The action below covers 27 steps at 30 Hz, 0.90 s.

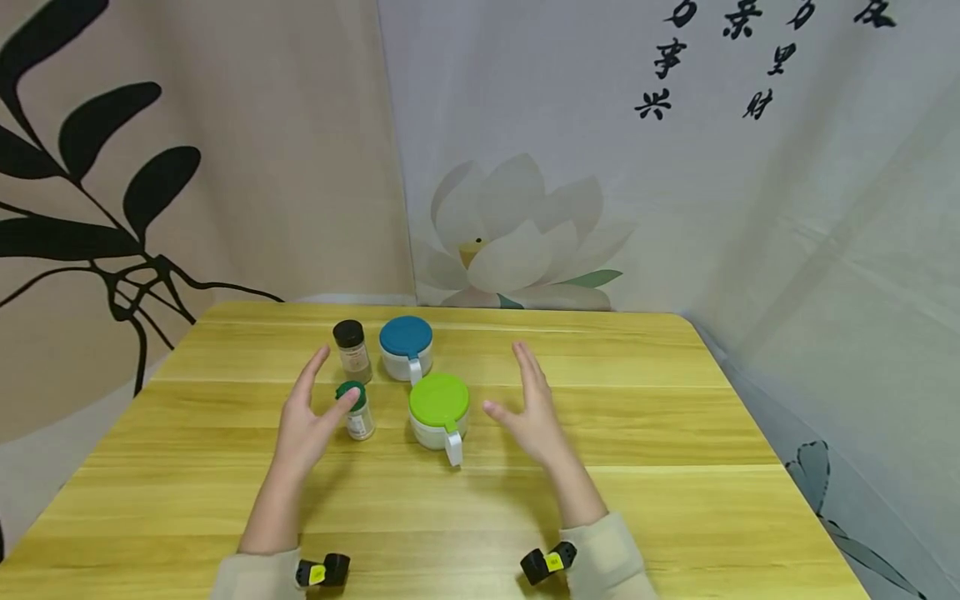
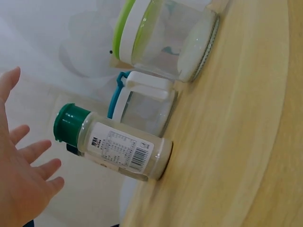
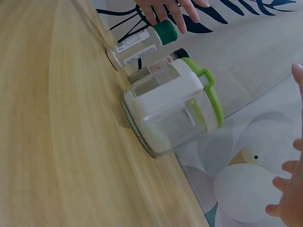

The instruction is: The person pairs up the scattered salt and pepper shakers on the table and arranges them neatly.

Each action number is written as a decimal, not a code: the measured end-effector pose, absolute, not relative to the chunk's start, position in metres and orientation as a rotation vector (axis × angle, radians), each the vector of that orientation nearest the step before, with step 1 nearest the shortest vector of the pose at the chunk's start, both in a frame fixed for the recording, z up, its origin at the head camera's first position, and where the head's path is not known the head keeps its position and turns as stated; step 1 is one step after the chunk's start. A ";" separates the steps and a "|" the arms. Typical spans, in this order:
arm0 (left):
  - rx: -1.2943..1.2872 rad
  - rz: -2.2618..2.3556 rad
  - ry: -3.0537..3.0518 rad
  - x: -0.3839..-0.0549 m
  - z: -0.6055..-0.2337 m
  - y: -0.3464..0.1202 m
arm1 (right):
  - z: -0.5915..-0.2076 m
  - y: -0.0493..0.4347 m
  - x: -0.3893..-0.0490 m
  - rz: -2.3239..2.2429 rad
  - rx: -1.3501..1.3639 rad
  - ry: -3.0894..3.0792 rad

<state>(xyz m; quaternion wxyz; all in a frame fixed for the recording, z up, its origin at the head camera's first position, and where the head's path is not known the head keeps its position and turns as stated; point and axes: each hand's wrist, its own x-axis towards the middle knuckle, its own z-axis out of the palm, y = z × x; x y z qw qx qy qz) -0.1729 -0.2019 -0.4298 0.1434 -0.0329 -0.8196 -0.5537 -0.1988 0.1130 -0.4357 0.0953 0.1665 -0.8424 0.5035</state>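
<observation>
My left hand (image 1: 306,427) is raised with fingers spread, close beside a small spice bottle with a dark green cap (image 1: 360,423). In the head view its thumb overlaps that cap; the left wrist view shows a gap between hand and bottle. My right hand (image 1: 534,410), fingers extended, hovers to the right of a glass seasoning jar with a lime green lid (image 1: 439,402) and a white handle. Behind stand a blue-lidded jar (image 1: 406,337) and a black-capped spice bottle (image 1: 352,350). Neither hand holds anything. All four containers are upright.
The containers stand on a yellow wood-grain table (image 1: 660,467). Its far edge meets a hanging cloth (image 1: 525,233) printed with a lotus and characters. A beige cloth with dark leaves (image 1: 105,125) hangs at the left.
</observation>
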 end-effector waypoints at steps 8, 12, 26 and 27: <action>-0.084 -1.648 -2.319 -0.175 -0.436 -0.203 | -0.441 0.106 -0.198 1.523 0.525 -2.480; -0.097 -1.651 -2.304 -0.177 -0.438 -0.203 | -0.444 0.102 -0.198 1.536 0.533 -2.472; -0.130 -1.676 -2.300 -0.181 -0.446 -0.204 | -0.456 0.088 -0.199 1.611 0.586 -2.488; -0.136 -1.679 -2.304 -0.182 -0.447 -0.204 | -0.457 0.087 -0.199 1.618 0.588 -2.495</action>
